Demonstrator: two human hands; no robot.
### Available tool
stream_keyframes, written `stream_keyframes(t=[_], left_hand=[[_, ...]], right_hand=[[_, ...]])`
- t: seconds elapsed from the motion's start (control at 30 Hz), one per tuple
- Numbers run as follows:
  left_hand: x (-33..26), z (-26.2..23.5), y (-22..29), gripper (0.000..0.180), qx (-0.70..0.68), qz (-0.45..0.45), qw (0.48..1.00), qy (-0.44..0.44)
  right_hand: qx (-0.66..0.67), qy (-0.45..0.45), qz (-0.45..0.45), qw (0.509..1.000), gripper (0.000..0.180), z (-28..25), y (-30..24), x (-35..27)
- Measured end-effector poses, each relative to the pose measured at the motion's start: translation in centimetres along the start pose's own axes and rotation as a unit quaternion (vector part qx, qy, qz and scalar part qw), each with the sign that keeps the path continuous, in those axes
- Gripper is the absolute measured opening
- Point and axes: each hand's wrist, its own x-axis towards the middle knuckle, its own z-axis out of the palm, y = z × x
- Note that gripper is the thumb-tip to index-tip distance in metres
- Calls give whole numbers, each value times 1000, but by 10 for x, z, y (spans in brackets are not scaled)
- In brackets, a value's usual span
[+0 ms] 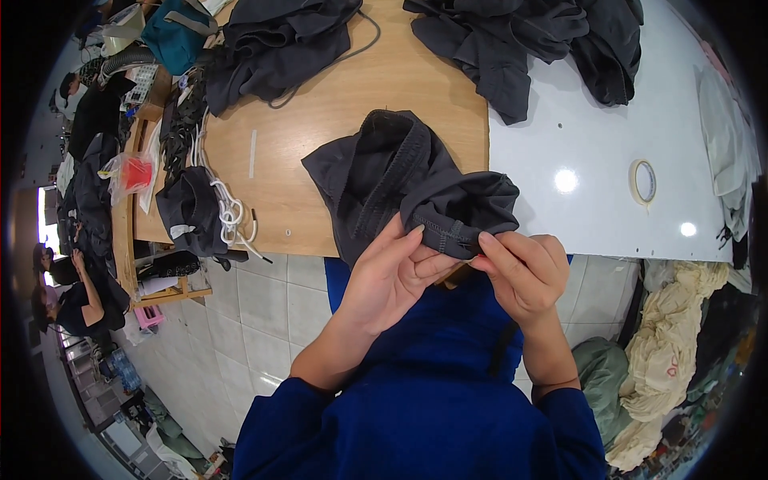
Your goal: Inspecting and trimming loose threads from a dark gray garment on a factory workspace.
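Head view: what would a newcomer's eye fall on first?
Probably the dark grey garment in the centre, its seamed edge pinched in the left hand and right hand. Then the tape roll on the white tabletop at right, and the red container in a plastic bag at far left.

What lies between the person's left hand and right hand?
In the head view, the dark garment's stitched edge, pinched by left hand and right hand.

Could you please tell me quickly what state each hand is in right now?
Left hand: holding the dark garment, thumb on top.
Right hand: closed, pinching the same garment near its edge.
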Motion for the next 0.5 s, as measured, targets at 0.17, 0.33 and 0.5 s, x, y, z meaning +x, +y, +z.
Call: stream_keyframes(t=[0.17,0.33,0.5], left_hand=[[0,4,0,39,6,9,1000,5],[0,4,1,38,23,10,1000,0],[2,-6,1,40,100,49,993,28]], right_hand=[[-2,5,-6,1000,33,0,1,-1],[46,10,38,998,31,-2,1,-4],[138,46,208,967,29,-1,5,-17]])
